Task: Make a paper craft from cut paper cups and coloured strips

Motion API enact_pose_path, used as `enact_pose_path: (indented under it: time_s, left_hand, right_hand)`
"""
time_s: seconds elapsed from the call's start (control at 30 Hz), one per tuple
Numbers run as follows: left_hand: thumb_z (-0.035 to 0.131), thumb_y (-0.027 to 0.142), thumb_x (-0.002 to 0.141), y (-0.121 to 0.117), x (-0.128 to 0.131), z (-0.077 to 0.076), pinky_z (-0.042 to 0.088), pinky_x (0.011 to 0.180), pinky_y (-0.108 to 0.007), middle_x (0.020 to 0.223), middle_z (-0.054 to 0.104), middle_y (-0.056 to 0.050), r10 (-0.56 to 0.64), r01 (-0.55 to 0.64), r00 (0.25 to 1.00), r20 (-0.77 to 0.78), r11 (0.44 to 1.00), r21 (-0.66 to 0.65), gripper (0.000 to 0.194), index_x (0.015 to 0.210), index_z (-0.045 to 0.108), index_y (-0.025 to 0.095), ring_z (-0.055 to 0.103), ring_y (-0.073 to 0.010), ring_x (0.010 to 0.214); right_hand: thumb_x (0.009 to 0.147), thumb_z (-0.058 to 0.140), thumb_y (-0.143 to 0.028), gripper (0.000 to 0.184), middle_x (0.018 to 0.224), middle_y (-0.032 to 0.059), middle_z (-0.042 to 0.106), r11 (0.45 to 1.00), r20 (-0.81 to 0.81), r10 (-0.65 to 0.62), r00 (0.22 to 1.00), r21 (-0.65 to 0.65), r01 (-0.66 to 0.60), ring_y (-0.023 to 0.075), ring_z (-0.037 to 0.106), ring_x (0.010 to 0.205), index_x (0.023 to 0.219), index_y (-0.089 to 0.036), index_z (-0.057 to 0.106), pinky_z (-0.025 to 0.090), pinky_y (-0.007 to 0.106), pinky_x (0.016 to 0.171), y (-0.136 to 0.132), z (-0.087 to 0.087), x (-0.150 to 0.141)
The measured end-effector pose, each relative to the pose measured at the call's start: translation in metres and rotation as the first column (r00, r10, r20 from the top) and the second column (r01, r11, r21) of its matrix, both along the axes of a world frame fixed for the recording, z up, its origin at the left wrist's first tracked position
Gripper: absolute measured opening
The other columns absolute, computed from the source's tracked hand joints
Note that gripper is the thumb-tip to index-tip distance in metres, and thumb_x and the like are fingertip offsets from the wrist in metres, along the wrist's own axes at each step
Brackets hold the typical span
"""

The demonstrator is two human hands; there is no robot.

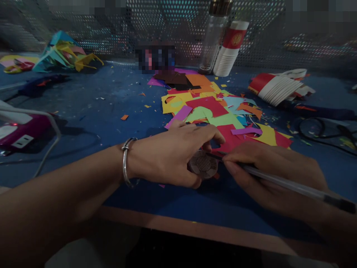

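My left hand (178,152), a silver bangle (125,163) at its wrist, curls its thumb and fingers around the edge of a small round brownish disc (205,164) with a grid-like pattern. What the disc is made of I cannot tell. In my right hand (267,171) is a slim pen (290,183) with a clear barrel and a dark end, gripped near its tip. The pen's tip lies at the disc's upper right edge, between both hands. Just beyond them, colored paper scraps (220,115) lie in a loose pile.
A clear bottle (211,42) and stacked paper cups (230,50) stand by the perforated metal screen (173,22). More cups (272,87) lie at right near a dark cable (309,130). At left are a glue gun (41,85), folded paper (63,54) and a purple power strip (26,134).
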State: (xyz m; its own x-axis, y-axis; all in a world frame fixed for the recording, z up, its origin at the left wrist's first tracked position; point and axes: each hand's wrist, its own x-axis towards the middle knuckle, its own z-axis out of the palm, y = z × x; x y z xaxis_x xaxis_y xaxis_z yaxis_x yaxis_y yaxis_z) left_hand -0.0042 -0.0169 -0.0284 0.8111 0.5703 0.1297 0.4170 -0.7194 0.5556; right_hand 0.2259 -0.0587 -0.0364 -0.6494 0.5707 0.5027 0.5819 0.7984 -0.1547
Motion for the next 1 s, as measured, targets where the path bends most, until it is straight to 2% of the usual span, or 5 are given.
enact_pose_path:
  time_s: [0.2,0.4,0.67,0.83,1.0]
  left_hand:
    - [0.076,0.023,0.071,0.0001,-0.0004,0.0002,0.036,0.097,-0.038,0.116,0.069,-0.003,0.001,-0.001,1.0,-0.005,1.0,0.004,0.056,0.122,0.053,0.022,0.062,-0.0258,0.108]
    - [0.074,0.021,0.073,0.0003,-0.0001,0.001,0.035,0.098,-0.038,0.114,0.071,-0.001,-0.003,0.004,1.0,0.016,0.999,-0.036,0.05,0.118,0.054,0.022,0.064,-0.0231,0.106]
    - [0.076,0.022,0.07,0.0005,0.0003,-0.0002,0.036,0.095,-0.038,0.113,0.069,-0.002,-0.002,0.002,1.0,-0.003,1.0,0.007,0.052,0.118,0.055,0.021,0.062,-0.0244,0.106]
    - [0.075,0.021,0.071,0.0009,0.0011,0.0006,0.035,0.096,-0.038,0.113,0.069,-0.002,-0.005,0.005,1.0,0.002,1.0,-0.025,0.049,0.117,0.055,0.021,0.062,-0.0236,0.106]
    - [0.076,0.022,0.07,0.0011,0.0011,0.0006,0.036,0.097,-0.039,0.113,0.069,-0.003,-0.001,0.001,1.0,-0.009,1.0,0.001,0.058,0.124,0.054,0.02,0.062,-0.0248,0.105]
  right_hand:
    - [0.097,0.053,-0.015,0.013,0.079,-0.0002,0.075,1.0,-0.021,0.021,1.0,-0.013,-0.021,0.0123,0.071,0.067,0.091,-0.022,0.062,0.054,0.019,0.064,-0.0002,0.0007,0.0007]
    - [0.099,0.053,-0.016,0.011,0.082,-0.0007,0.075,0.998,-0.001,0.061,0.998,0.01,-0.061,0.0116,0.07,0.069,0.094,-0.022,0.061,0.053,0.019,0.064,-0.0012,0.0,0.0027]
    - [0.098,0.052,-0.015,0.014,0.079,0.0,0.074,1.0,-0.017,0.025,1.0,0.017,-0.025,0.0128,0.069,0.065,0.091,-0.022,0.062,0.053,0.021,0.063,-0.0003,-0.0002,0.0007]
    - [0.097,0.053,-0.014,0.014,0.08,0.0009,0.075,0.999,-0.022,0.045,0.999,0.009,-0.045,0.0132,0.07,0.067,0.092,-0.022,0.063,0.053,0.021,0.061,-0.0009,0.0004,0.0]
    - [0.097,0.053,-0.015,0.013,0.078,0.0003,0.074,1.0,-0.019,0.016,1.0,0.024,-0.015,0.0135,0.07,0.066,0.091,-0.022,0.061,0.054,0.022,0.064,0.0014,-0.0013,-0.0003]
